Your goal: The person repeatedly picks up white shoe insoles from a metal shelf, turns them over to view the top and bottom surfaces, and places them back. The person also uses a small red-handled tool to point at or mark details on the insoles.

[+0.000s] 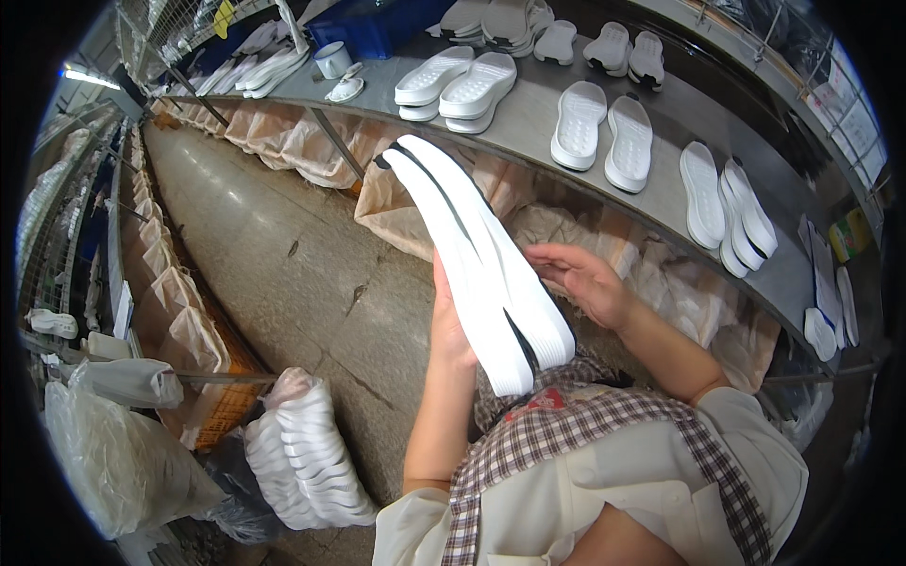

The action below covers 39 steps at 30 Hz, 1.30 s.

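A pair of white shoe soles [451, 247] with black edging is held on edge in front of my body, side walls showing. They lie against each other, with a dark gap at each end. My left hand [451, 316] grips them from the left side; its fingers are mostly hidden behind the soles. At their right edge is my right hand [590, 285], fingers stretched and slightly apart, close against the upper sole. Whether its fingertips touch cannot be made out.
Along the grey bench [528, 113] stand several white soles [578, 127], singly, paired or stacked. A metal mug [332, 60] and a blue crate [377, 28] are at its far left. Cloth-lined bins [283, 141] sit underneath. On the floor lies a bag of white soles [307, 457].
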Motion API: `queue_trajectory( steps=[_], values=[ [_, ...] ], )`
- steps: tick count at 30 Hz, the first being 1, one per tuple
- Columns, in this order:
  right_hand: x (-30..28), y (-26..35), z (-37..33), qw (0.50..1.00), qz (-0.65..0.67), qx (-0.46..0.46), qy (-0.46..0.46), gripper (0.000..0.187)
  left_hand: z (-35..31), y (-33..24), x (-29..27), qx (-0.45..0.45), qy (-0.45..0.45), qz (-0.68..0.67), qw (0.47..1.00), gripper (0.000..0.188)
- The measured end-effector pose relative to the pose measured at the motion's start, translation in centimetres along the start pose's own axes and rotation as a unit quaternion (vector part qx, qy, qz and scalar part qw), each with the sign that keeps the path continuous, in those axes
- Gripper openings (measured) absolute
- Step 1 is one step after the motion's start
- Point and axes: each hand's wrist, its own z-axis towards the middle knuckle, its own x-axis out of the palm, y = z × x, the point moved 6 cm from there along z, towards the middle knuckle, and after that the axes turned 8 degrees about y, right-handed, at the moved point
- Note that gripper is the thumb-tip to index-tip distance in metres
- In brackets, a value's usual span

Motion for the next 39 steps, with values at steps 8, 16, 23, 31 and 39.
queue_trajectory(
  steps=[8, 16, 23, 31, 39],
  values=[
    [0.1, -0.8, -0.6, 0.999, 0.017, 0.011, 0.03, 0.055, 0.1, -1.3, 1.3, 0.089, 0.116, 0.093, 0.985, 0.078],
    [1.2, -1.1, -0.7, 0.999, 0.019, -0.009, 0.031, 0.059, -0.4, -1.7, -0.3, 0.135, 0.099, 0.19, 0.967, 0.069],
    [4.4, 2.8, 0.3, 0.854, -0.511, -0.062, 0.076, 0.058, 1.6, -0.4, -3.2, 0.08, 0.165, -0.018, 0.983, 0.069],
    [3.2, 3.1, -0.8, 0.944, -0.327, -0.025, 0.038, 0.099, 3.4, 2.5, -3.1, -0.041, 0.207, -0.213, 0.954, 0.052],
    [3.2, 3.6, -4.2, 0.899, -0.414, -0.131, -0.058, 0.099, 3.5, 2.8, -1.4, 0.002, 0.21, -0.238, 0.948, 0.051]
  ],
)
